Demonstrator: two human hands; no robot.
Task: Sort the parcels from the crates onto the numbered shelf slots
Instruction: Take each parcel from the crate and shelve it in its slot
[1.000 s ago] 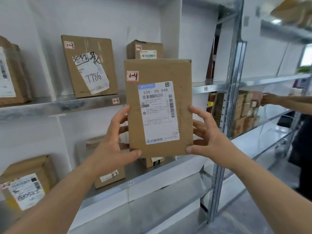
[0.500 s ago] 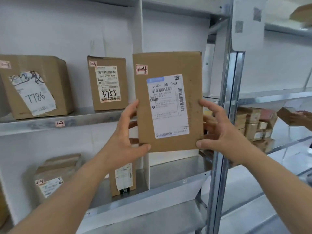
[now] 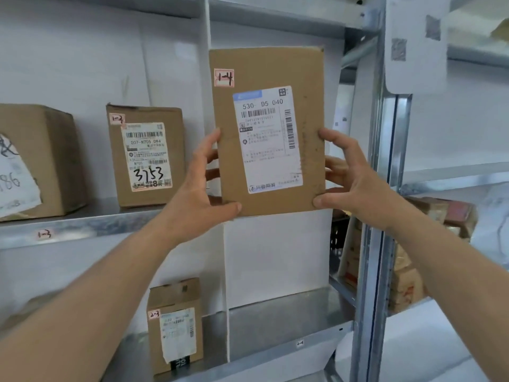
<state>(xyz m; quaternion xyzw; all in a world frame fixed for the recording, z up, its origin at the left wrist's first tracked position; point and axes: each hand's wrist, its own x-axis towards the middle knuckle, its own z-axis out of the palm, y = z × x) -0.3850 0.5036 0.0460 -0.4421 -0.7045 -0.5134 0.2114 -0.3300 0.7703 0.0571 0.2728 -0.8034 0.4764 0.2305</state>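
A flat brown cardboard parcel [image 3: 308,128] with a white shipping label and a small pink tag marked 1-4 is held upright in front of the upper shelf, right of a white divider [image 3: 205,28]. My left hand [image 3: 201,188] grips its lower left edge, thumb across the bottom corner. My right hand [image 3: 355,180] grips the lower right edge the same way. The parcel's bottom edge hangs level with the upper shelf [image 3: 91,227], whose front lip carries a tag reading 1-3.
A parcel tagged 1-3 and marked 3753 [image 3: 146,155] stands on the upper shelf, with a larger box [image 3: 35,161] at far left. A small parcel tagged 2-3 [image 3: 176,326] stands below. A steel upright [image 3: 380,216] rises on the right, with stacked parcels [image 3: 429,244] behind it.
The view has swung right and closer to the shelf. The parcel has risen and moved toward the slot right of the divider. Both hands keep the same grip.
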